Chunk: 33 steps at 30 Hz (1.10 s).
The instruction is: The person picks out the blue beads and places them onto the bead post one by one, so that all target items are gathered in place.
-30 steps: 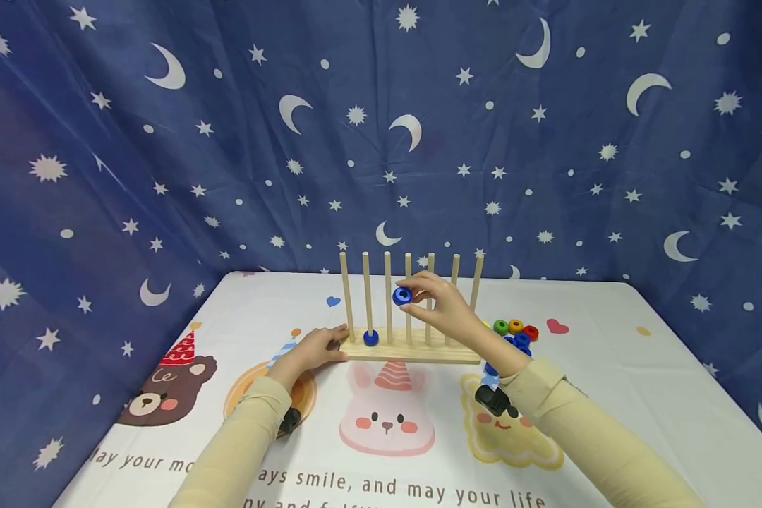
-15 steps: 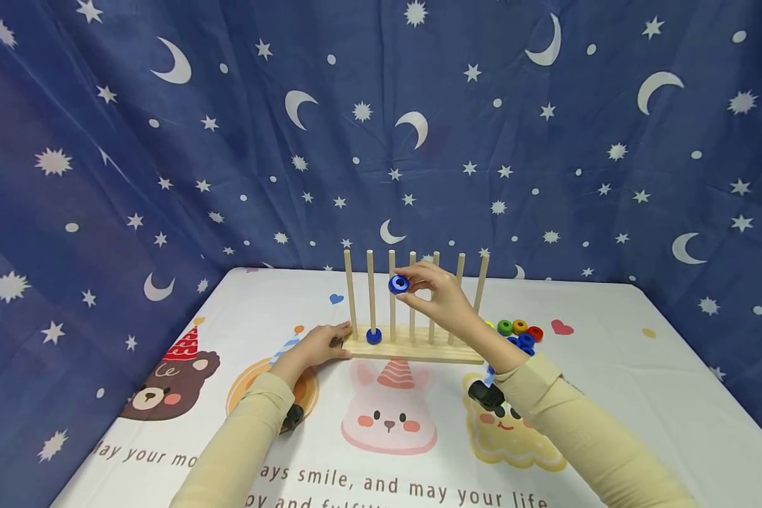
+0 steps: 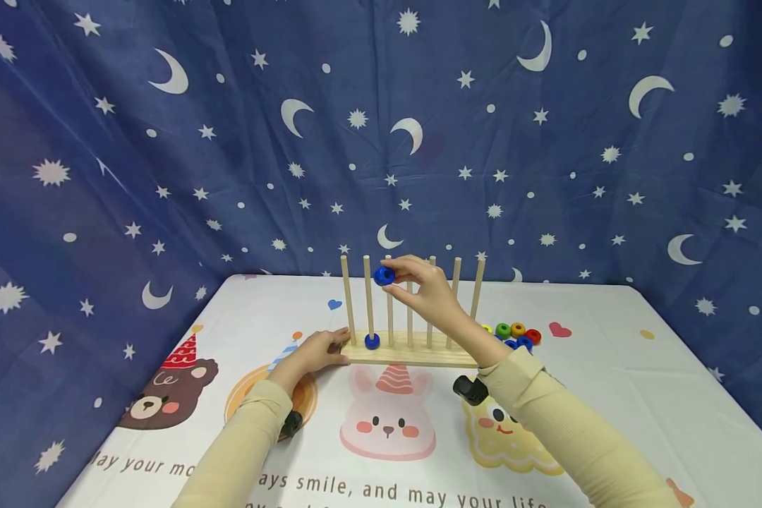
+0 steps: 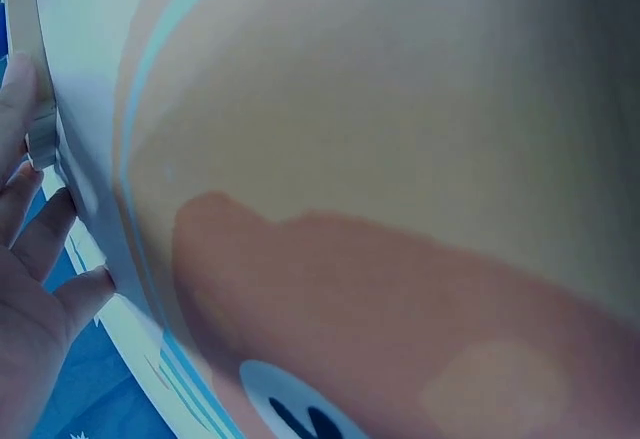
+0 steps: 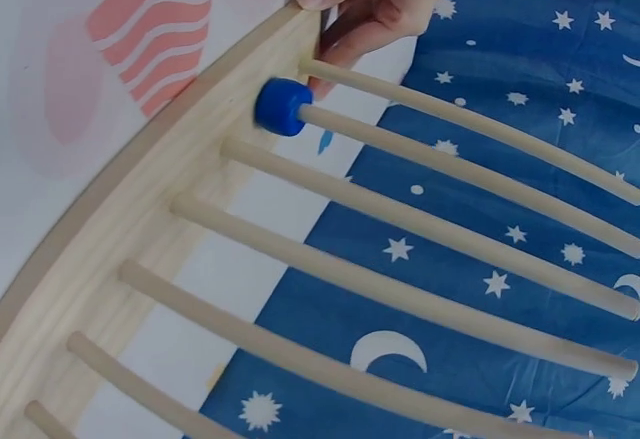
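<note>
One blue bead (image 3: 384, 276), tip of right grip (image 3: 428, 289)

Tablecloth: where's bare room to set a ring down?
The tablecloth is bare between the loose rings and its right edge, and over the rabbit print in front of the peg rack. Crowded: the rack's left end, held by the left hand, and beside its right end, where the rings cluster.

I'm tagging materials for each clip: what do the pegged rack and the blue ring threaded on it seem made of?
Pegged rack: likely wood, unpainted and matte-looking; pale tan with faint grain-like streaks. Blue ring: painted wood or plastic, I can't tell which; its smooth, even, opaque colour fits either.
</note>
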Available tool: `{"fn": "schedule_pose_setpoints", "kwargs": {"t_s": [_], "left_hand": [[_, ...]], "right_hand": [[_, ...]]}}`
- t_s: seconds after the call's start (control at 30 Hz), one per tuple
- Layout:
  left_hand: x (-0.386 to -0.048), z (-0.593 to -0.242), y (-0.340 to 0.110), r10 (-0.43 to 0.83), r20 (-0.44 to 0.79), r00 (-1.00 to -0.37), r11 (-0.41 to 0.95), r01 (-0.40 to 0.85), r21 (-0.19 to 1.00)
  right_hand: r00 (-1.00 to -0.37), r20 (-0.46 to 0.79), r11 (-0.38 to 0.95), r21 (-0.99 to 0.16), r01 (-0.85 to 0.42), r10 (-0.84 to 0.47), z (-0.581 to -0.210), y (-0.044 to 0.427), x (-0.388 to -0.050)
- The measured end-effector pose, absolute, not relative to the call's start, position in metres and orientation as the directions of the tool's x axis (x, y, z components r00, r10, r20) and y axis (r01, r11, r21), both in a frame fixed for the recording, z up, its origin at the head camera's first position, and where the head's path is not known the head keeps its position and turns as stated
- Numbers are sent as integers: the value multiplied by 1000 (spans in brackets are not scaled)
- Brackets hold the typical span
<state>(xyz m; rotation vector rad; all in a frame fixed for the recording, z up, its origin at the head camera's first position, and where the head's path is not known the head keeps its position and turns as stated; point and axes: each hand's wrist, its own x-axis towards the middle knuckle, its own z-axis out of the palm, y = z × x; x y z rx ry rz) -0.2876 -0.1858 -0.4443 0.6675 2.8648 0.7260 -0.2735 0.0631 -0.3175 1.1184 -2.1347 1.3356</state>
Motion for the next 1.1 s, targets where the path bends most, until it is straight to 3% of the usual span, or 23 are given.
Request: {"fn": "schedule_pose_setpoints", "kwargs": {"t_s": [0.17,0.9,1.1], "left_hand": [[-287,-444,-186,432,-7,-902,794,376,477],[-283,-440,-184,411,-19,-912,798,349,492],[-283,-441,-184,424,-4,-906,791,368,488]], "right_hand": [[-596,684,204,-569,-797,-421,-312,57,-274],[-625,658,332,-529,-781,-420,-290,40,-288],[-667,615,369,-556,-745,-421,-288,39,-296]]}}
